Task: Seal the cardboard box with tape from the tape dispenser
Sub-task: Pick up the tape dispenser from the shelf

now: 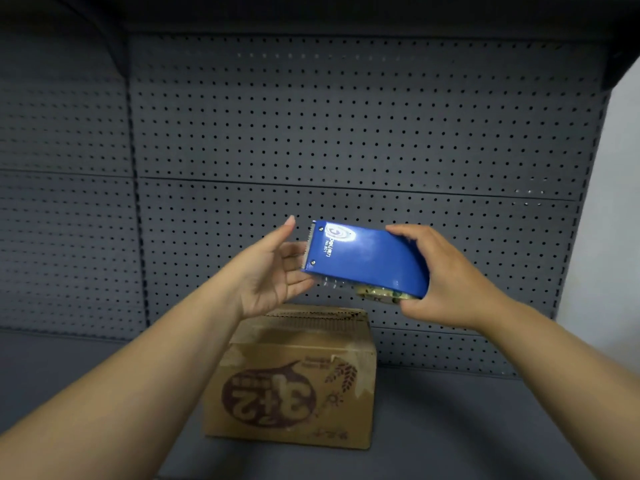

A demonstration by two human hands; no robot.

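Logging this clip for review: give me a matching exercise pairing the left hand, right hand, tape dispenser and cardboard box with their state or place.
Things:
1. left hand
2. right hand
3. tape dispenser
4. cardboard box

States:
A. resting on the dark shelf, flaps down
B. gripping the dispenser's rounded end
C. open, fingers at the toothed end
D. held in the air above the box

Pairs: 1-C, 2-B, 3-D, 4-A

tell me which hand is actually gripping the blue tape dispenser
The right hand: it wraps around the rear end of the blue tape dispenser. The left hand is open at the serrated end, fingers spread.
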